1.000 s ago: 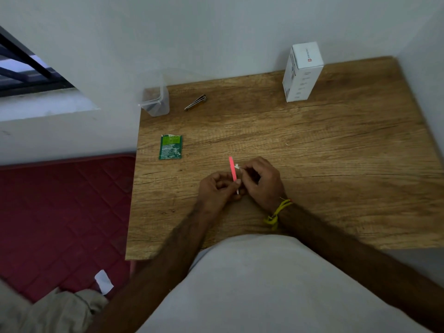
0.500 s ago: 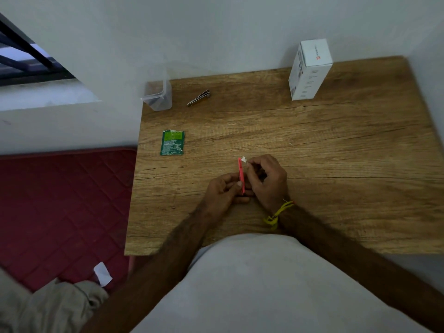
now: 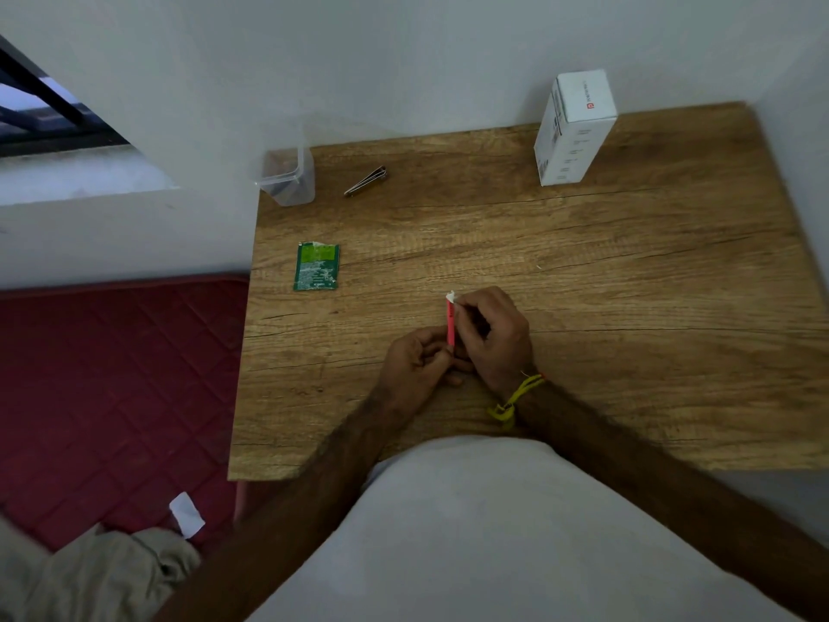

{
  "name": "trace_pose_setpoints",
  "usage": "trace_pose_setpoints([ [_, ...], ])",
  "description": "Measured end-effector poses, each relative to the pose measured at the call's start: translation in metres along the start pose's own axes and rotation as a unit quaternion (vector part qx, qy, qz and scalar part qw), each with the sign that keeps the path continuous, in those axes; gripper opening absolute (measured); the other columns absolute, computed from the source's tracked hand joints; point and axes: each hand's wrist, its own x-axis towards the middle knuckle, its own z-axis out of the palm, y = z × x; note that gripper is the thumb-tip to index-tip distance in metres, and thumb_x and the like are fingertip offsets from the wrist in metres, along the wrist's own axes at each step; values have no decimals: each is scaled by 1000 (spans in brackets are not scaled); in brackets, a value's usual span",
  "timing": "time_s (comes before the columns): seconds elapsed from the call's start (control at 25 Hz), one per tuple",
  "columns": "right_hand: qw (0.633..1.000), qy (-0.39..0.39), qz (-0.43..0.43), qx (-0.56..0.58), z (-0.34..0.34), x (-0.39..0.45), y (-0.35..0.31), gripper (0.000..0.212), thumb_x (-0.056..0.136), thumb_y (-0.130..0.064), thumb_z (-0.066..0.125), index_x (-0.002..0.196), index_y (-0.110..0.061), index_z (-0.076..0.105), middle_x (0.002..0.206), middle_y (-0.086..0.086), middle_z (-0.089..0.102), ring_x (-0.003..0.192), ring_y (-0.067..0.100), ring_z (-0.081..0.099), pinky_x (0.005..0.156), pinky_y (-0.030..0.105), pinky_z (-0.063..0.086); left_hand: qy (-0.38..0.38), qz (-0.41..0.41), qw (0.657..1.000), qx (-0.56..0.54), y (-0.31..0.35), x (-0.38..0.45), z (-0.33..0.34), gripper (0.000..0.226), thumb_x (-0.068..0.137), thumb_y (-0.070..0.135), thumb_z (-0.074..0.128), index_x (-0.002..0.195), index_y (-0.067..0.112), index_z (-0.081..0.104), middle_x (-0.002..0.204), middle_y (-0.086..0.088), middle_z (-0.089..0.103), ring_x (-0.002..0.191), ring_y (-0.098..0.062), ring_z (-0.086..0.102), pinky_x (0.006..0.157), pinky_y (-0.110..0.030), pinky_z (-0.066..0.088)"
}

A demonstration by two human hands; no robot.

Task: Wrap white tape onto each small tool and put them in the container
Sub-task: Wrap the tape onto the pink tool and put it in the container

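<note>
A thin pink tool (image 3: 450, 324) stands nearly upright between both hands over the middle of the wooden table (image 3: 628, 271). My left hand (image 3: 415, 368) pinches its lower end. My right hand (image 3: 493, 336) holds its upper part, with a bit of white tape (image 3: 450, 296) showing at the tool's top by my fingertips. A clear plastic container (image 3: 287, 175) stands at the table's far left corner. A metal nail clipper (image 3: 367, 180) lies just right of it.
A green sachet (image 3: 316, 266) lies flat on the left side of the table. A white box (image 3: 572, 125) stands upright at the back right against the wall. A red quilted mat (image 3: 112, 397) and crumpled cloth (image 3: 98, 572) lie on the floor to the left.
The pink tool has turned more upright, and the white tape now sits at its top end. Both hands stayed in the same spot.
</note>
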Motion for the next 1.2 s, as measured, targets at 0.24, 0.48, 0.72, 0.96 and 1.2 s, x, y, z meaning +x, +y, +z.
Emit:
trace_pose_setpoints([
  [0.24,999,-28,-18,-43,2,-2,-4,11,94,-9,64,103,-5,70,96,6,66,87,20,62,73,38,53,-12,-3,1000,19,-1,-1,-3,35,93,-14,46,123,-5,61,98,-23,72,83,-26,72,73,-27,60],
  [0.48,998,-39,-19,-48,1,-1,-4,13,94,-7,63,104,-3,70,98,9,67,90,23,64,76,41,54,-8,-1,1000,29,-1,0,-2,34,90,-16,47,119,-8,62,97,-30,69,76,-25,69,70,-27,60],
  [0.72,998,-43,-34,-36,0,0,-3,14,92,-5,64,104,-4,71,97,7,68,90,21,64,78,38,53,-15,15,999,44,-3,1,-4,35,91,-16,45,120,-7,62,96,-31,68,76,-26,67,72,-30,59],
  [0.96,998,-38,-16,-36,2,2,-2,13,93,-6,63,103,-6,70,97,6,67,90,19,63,79,34,52,-8,23,998,57,-4,1,-4,36,91,-17,44,120,-6,63,88,-22,68,70,-21,67,68,-27,59],
  [1.2,998,-39,-26,-31,2,-2,-1,12,91,-4,65,102,-5,69,99,6,70,94,16,62,84,24,48,6,10,998,68,-3,2,-1,27,96,-10,45,114,-6,65,84,-15,69,67,-17,68,64,-24,59],
])
